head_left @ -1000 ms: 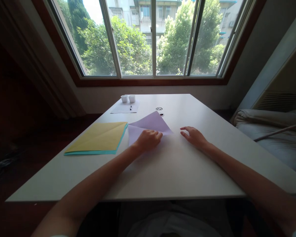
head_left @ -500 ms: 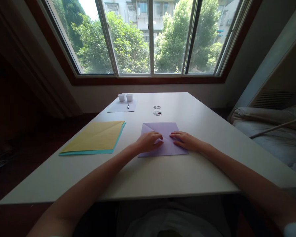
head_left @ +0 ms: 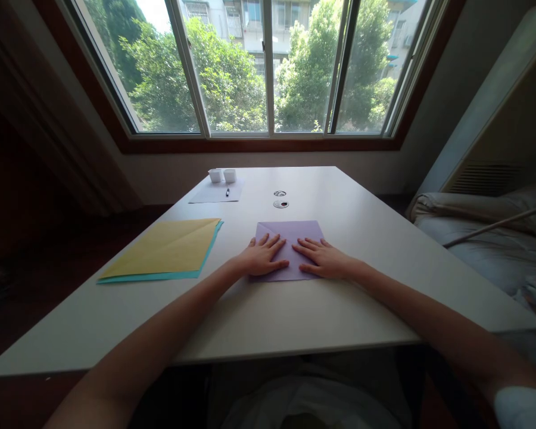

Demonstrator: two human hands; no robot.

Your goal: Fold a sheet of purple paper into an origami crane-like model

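A purple sheet of paper lies flat on the white table in front of me, with a crease line near its upper left corner. My left hand rests on its left part, fingers spread and palm down. On the right part lies my right hand, also flat with its fingers apart. The two thumbs point toward each other with a strip of purple paper showing between them. Parts of the sheet's left and right edges are hidden under the hands.
Left of the hands, a yellow sheet with creases lies over a teal sheet. Farther back are a white sheet, a pen and two small white containers. Two round fittings sit in the tabletop.
Both hands have gone from curled fingers to spread, flat ones on the purple paper. The right hand has shifted slightly left and inward. The camera view has turned a little.
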